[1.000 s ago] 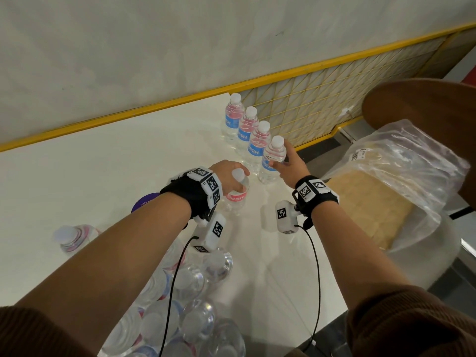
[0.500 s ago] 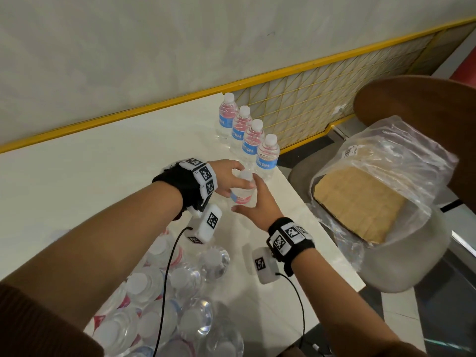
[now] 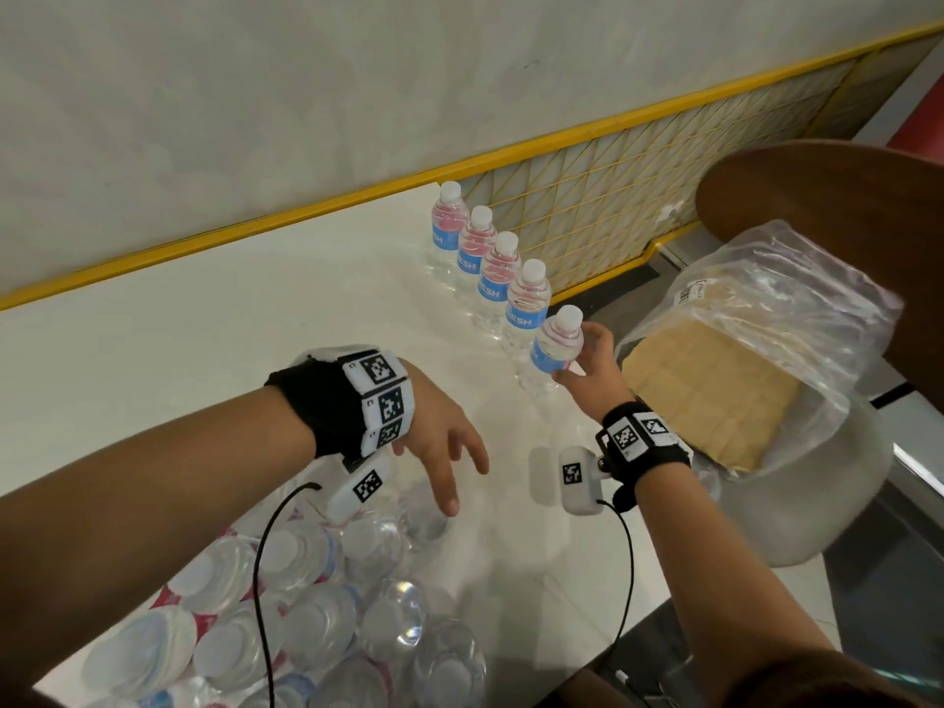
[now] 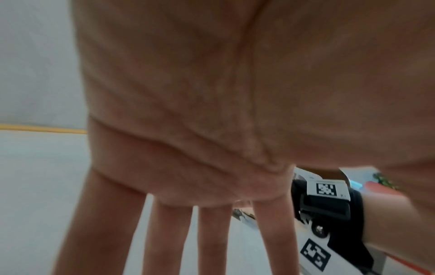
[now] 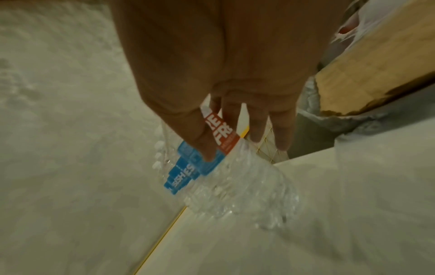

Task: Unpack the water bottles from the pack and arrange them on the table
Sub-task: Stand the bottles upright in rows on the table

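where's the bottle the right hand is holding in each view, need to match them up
Head: the held bottle is right of centre, at the near end of the row of standing bottles, gripped by the right hand.
Left wrist: not in it.
Right wrist: centre, below the fingers.
Shared landmark: the bottle's blue label.

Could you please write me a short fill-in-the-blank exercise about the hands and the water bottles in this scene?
1. The bottle at the near end of the row is held by the ____ hand.
2. Beyond it, ____ bottles stand upright in the row.
3. The left hand hovers with its fingers ____ over the pack.
4. Every standing bottle has a ____ cap.

Missing words: right; four; spread; white
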The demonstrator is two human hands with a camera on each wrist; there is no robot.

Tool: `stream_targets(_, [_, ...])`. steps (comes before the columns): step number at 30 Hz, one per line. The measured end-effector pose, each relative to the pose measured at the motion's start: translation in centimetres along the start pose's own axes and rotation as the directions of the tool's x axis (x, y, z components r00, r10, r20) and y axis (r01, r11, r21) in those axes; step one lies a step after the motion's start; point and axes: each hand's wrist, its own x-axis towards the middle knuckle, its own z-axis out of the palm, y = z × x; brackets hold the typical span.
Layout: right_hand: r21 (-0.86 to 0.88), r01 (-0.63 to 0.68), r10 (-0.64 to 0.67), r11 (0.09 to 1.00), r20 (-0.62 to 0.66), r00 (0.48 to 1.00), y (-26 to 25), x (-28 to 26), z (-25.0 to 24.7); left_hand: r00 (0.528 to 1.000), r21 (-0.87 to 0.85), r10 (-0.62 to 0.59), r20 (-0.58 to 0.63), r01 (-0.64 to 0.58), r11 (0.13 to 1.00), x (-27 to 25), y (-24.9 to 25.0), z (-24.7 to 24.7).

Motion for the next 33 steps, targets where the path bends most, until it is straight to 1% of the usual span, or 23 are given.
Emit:
stream_targets(1, [0.007, -0.008, 0.008, 1.0, -0.036, 0.999, 0.0, -0.2, 0.3, 1.0, 0.04, -0.014, 0.007, 0.014, 0.999, 0.0, 0.1, 0.1])
stream_targets(3, [-0.041, -0.032, 0.026, 0.999, -0.141, 0.99, 0.3, -0.2, 1.2, 0.999, 0.098, -0.035, 0.022, 0.033, 0.995, 0.0, 0.3, 0.2])
stream_targets(5, [-0.09, -0.053, 0.031, 0.995, -0.223, 0.974, 0.4, -0.1, 2.0, 1.0, 0.059, -0.014, 0.027, 0.012, 0.998, 0.4, 0.2, 0.5])
stream_targets(6, [-0.061, -0.053, 0.036, 0.997, -0.246, 0.969, 0.4, 0.0, 2.3, 1.0, 0.037, -0.011, -0.011, 0.011, 0.999, 0.4, 0.2, 0.7])
stream_targets(8, [0.015, -0.066, 0.067, 0.998, -0.233, 0.97, 0.3, 0.3, 2.2, 0.996, 0.024, -0.027, -0.091, 0.029, 0.999, 0.4, 0.4, 1.2])
stream_targets(13, [-0.074, -0.069, 0.061, 0.995, -0.109, 0.992, -0.1, 0.5, 1.2, 0.984, -0.033, -0.049, -0.17, 0.044, 0.998, 0.6, 0.4, 1.5])
stream_targets(15, [-0.075, -0.073, 0.067, 0.995, -0.079, 0.995, -0.3, 0.7, 1.0, 0.979, -0.058, -0.062, -0.192, 0.052, 0.997, 0.5, 0.2, 1.4])
stream_targets(19, [-0.02, -0.089, 0.087, 0.996, -0.079, 0.993, -0.4, 1.0, 1.1, 0.971, -0.148, -0.074, -0.227, 0.04, 0.988, 0.4, -0.2, 1.2])
stream_targets(22, [-0.011, -0.095, 0.094, 0.995, -0.06, 0.994, 0.1, 1.1, 0.8, 0.955, -0.22, -0.09, -0.283, 0.027, 0.975, 0.5, -0.5, 0.7])
stream_targets(25, [-0.022, -0.073, 0.072, 0.997, -0.039, 0.997, 0.6, 1.0, 0.2, 0.915, -0.291, -0.136, -0.381, 0.021, 0.957, 1.0, -0.6, 0.1])
stream_targets(27, [-0.042, -0.06, 0.059, 0.997, -0.025, 0.998, 0.5, 0.9, 0.1, 0.865, -0.33, -0.173, -0.47, 0.01, 0.944, 1.3, -0.4, -0.4])
stream_targets(28, [-0.046, -0.055, 0.053, 0.997, -0.03, 0.998, 0.3, 0.8, 0.1, 0.839, -0.318, -0.181, -0.512, 0.01, 0.948, 1.5, -0.2, -0.6])
stream_targets(29, [-0.043, -0.052, 0.05, 0.998, -0.041, 0.998, 0.2, 0.8, 0.2, 0.823, -0.283, -0.177, -0.54, 0.02, 0.959, 1.7, 0.0, -0.7])
stream_targets(30, [-0.035, -0.049, 0.047, 0.998, -0.055, 0.997, 0.1, 0.8, 0.3, 0.821, -0.239, -0.164, -0.547, 0.035, 0.97, 1.9, 0.1, -0.8])
stream_targets(33, [-0.028, -0.061, 0.058, 0.998, -0.084, 0.995, -0.1, 0.9, 0.4, 0.865, -0.166, -0.148, -0.479, 0.076, 0.983, 2.4, 0.4, -0.4])
